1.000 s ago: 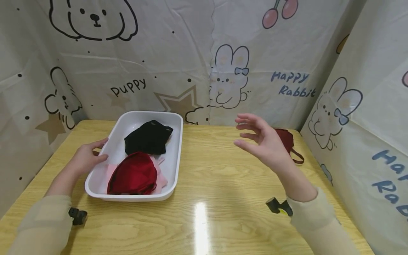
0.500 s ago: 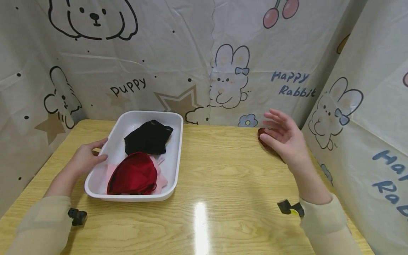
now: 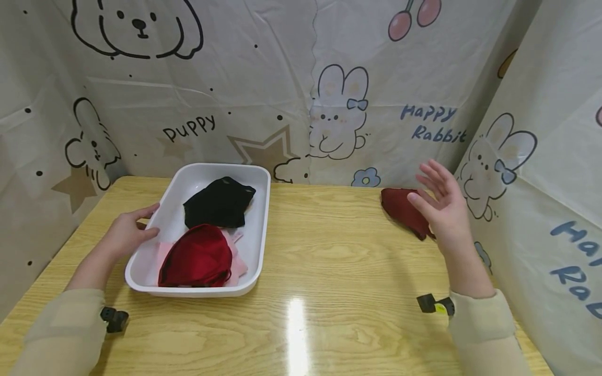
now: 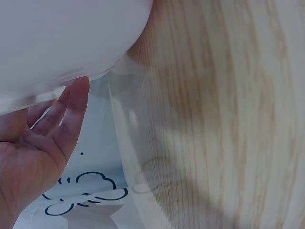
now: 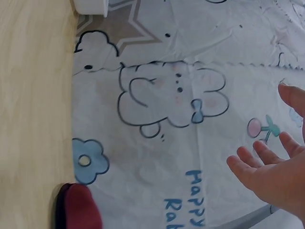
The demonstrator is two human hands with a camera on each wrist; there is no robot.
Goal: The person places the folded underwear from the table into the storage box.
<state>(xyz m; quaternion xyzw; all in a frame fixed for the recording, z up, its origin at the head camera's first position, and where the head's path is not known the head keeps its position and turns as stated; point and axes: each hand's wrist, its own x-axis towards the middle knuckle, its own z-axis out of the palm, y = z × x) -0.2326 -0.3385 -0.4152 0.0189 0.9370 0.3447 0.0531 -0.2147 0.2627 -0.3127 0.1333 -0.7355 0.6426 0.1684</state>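
Note:
My left hand (image 3: 126, 233) grips the left side of a white plastic tray (image 3: 262, 230), thumb at the rim. In the left wrist view its fingers (image 4: 76, 107) reach against the tray's outside. Inside the tray lie a black cloth item (image 3: 218, 203), a bright red one with dark edging (image 3: 197, 258), and a pink cloth (image 3: 238, 263) partly under the red. My right hand (image 3: 444, 209) is raised at the right, fingers spread and holding nothing. It overlaps the end of a dark red folded cloth item (image 3: 403, 209) lying at the back right of the table.
A wooden table (image 3: 329, 261) carries everything. Printed curtains (image 3: 282, 78) with puppies and rabbits stand close behind and at both sides. Small black wrist cameras (image 3: 114, 318) sit at both sleeves.
My right hand has moved to the right, from left of the dark red cloth item across it, so more of that item shows. The left hand and tray have stayed put.

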